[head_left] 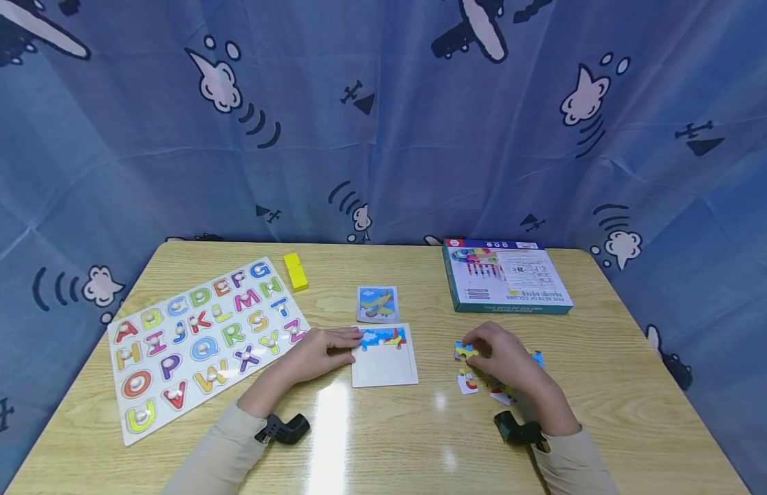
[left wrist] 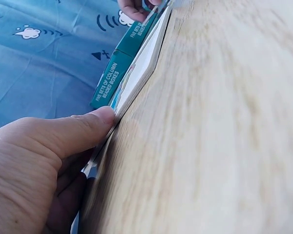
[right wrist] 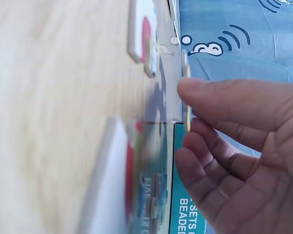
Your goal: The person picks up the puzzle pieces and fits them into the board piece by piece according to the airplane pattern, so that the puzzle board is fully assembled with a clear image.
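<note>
My left hand (head_left: 324, 352) rests at the left edge of a white puzzle board (head_left: 385, 371), thumb and fingers fairly straight and touching the edge. Joined pieces (head_left: 383, 337) with blue sky, cloud and red-yellow parts fill the board's far strip. To the right, my right hand (head_left: 504, 354) pinches a thin jigsaw piece (right wrist: 185, 63) between thumb and fingers, edge-on in the right wrist view. In the head view a blue-yellow piece (head_left: 464, 351) shows at its fingertips. Loose pieces (head_left: 467, 385) lie beside and under this hand, some partly hidden.
Beyond the board lies a picture card (head_left: 377, 304) of a yellow plane. An alphabet peg board (head_left: 201, 344) covers the left side, with yellow blocks (head_left: 295, 272) behind it. A flat green-edged box (head_left: 507, 278) lies at the back right. A blue printed curtain (head_left: 383, 137) hangs behind the table.
</note>
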### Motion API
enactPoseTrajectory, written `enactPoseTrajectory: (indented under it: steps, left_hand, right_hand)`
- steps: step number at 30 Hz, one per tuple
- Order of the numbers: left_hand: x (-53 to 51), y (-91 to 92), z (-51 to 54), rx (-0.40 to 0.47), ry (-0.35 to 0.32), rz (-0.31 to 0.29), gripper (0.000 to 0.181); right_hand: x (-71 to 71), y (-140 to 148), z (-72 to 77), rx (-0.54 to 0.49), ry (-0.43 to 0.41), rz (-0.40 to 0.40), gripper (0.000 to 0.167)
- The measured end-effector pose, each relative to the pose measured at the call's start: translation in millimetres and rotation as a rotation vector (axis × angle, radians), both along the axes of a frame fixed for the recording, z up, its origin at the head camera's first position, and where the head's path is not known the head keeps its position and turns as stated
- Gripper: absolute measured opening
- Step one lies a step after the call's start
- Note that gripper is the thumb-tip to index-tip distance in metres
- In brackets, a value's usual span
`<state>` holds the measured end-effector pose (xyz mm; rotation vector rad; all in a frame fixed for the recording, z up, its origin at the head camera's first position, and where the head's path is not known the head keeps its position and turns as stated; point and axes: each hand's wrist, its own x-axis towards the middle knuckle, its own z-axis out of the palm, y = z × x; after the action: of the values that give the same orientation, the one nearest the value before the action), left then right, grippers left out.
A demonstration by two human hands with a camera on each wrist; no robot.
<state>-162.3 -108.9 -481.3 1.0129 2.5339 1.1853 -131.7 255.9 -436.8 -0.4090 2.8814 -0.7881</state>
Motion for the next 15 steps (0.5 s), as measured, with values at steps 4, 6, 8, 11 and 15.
enactPoseTrajectory:
  steps: [4, 6, 8, 11, 15]
  left_hand:
    - [0.0, -0.2, -0.5, 0.0, 0.009, 0.0, 0.035]
    - [0.1, -0.1, -0.3, 0.001, 0.01, -0.001, 0.035]
    - [0.3, -0.3, 0.2, 0.002, 0.008, -0.004, 0.036]
    - [0.3, -0.2, 0.6, 0.002, 0.004, -0.007, 0.037]
    - [0.4, -0.2, 0.7, -0.002, 0.002, -0.008, 0.038]
  right_hand:
    - [0.8, -1, 2.2, -0.011, -0.004, 0.0, 0.024]
    - [0.6, -2, 2.9, -0.016, -0.001, 0.0, 0.024]
    - [0.6, -3, 3.3, -0.024, 0.007, -0.001, 0.024]
    - [0.8, -7, 4.9, -0.049, 0.027, 0.005, 0.025]
    - [1.4, -15, 8.4, -0.081, 0.047, 0.023, 0.026]
